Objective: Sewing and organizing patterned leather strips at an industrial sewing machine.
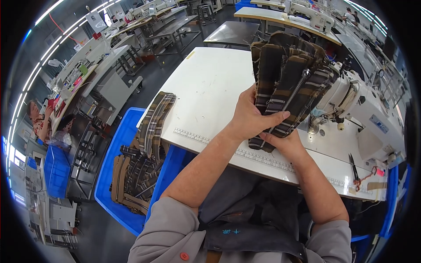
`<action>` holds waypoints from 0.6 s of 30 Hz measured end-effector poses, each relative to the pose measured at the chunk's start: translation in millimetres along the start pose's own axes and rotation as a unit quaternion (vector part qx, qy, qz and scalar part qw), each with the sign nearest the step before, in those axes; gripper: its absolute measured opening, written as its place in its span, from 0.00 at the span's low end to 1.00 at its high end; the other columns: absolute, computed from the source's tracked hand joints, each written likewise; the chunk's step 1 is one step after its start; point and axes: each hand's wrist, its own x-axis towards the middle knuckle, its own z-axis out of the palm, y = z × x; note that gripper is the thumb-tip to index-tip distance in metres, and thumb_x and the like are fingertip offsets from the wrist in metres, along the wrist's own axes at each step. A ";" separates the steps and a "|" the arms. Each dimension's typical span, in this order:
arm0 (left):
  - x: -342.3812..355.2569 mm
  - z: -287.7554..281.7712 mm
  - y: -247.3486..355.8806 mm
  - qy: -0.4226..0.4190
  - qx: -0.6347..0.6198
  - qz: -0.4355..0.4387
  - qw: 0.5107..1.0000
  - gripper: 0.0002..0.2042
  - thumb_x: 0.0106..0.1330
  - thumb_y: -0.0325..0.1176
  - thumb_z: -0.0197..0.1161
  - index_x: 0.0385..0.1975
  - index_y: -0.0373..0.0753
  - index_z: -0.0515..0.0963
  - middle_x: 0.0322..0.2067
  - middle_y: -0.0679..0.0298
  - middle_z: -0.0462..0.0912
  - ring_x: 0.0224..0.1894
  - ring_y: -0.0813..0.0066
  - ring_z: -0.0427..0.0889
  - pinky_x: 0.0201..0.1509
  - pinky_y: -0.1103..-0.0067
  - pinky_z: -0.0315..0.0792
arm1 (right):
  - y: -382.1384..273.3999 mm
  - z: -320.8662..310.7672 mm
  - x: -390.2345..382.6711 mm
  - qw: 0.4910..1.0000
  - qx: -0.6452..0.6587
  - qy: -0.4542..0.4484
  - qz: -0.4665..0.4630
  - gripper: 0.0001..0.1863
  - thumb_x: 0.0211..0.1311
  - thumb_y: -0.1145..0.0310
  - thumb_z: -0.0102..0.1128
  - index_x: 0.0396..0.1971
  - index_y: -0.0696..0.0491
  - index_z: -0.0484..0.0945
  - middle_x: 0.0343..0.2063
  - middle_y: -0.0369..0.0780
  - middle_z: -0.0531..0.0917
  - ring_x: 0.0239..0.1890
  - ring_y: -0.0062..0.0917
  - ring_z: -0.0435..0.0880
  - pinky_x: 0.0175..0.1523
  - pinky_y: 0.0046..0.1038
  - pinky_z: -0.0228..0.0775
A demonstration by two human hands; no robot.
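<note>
My left hand (249,115) grips a bundle of brown, black and white plaid fabric pieces (274,74), its thumb lying across the front. From below, my right hand (286,143) closes on the lower end of the same bundle. A metal zipper (298,85) runs along one piece facing me. The bundle is held up over the white sewing table (210,74), left of the sewing machine (377,114), and hides part of it. More plaid strips (155,122) hang over the table's left edge.
Below the table's left side, a blue bin (105,175) holds several plaid pieces. Thread snips (352,166) lie at the right front, by a printed ruler strip (267,162). Another person (40,118) sits far left among other sewing tables.
</note>
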 end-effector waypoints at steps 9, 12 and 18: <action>-28.1 -29.9 -48.8 -0.087 0.088 -0.124 0.985 0.24 0.56 0.32 0.82 0.50 0.31 0.81 0.44 0.61 0.88 0.47 0.78 0.84 0.54 0.77 0.79 | 16.6 -8.3 4.5 0.998 -0.007 -0.013 -0.060 0.21 0.62 0.70 0.72 0.54 0.58 0.81 0.48 0.38 0.87 0.48 0.21 0.84 0.53 0.27 0.78; -29.5 -34.7 -55.8 -0.075 0.038 -0.186 0.979 0.27 0.62 0.40 0.78 0.56 0.32 0.78 0.48 0.60 0.86 0.49 0.76 0.84 0.56 0.76 0.78 | 6.3 -7.7 1.7 1.000 0.019 0.013 0.008 0.20 0.64 0.66 0.70 0.53 0.58 0.81 0.47 0.38 0.87 0.47 0.22 0.85 0.52 0.28 0.78; -25.2 -32.4 -54.7 -0.044 -0.100 -0.321 0.941 0.30 0.76 0.55 0.57 0.62 0.32 0.74 0.54 0.57 0.84 0.53 0.71 0.84 0.59 0.74 0.78 | 16.1 -28.8 8.9 0.947 0.266 0.000 0.177 0.26 0.64 0.61 0.71 0.56 0.61 0.78 0.46 0.42 0.87 0.45 0.27 0.88 0.51 0.31 0.82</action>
